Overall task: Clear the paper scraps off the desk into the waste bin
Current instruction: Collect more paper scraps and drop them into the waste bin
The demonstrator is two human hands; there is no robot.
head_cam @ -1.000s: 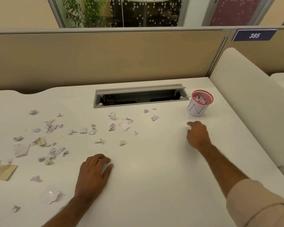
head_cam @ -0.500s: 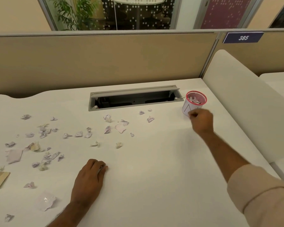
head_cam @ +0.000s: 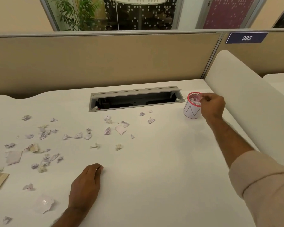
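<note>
Right hand (head_cam: 212,106), fingers pinched together, whether on a scrap unclear, hovers at the small red-rimmed white waste bin (head_cam: 191,110). Left hand (head_cam: 85,184) rests flat on the white table (head_cam: 154,177). Crumpled pale paper scraps (head_cam: 79,135) left of the bin need collecting next.

— What do we have on our arms? We count 2 of them in view, both bare from the wrist up.

— On our right arm a sleeve (head_cam: 262,185), pale beige, pushed up toward the elbow. Its cuff end makes a thick rolled band, with soft folds behind it.

— And our left?

— Bare as far as the bottom edge lets us see; no cloth shows there.

— Anything on our hands?

— Our left hand (head_cam: 84,185) and our right hand (head_cam: 212,106) are both bare. We cannot make out our nails clearly.
</note>
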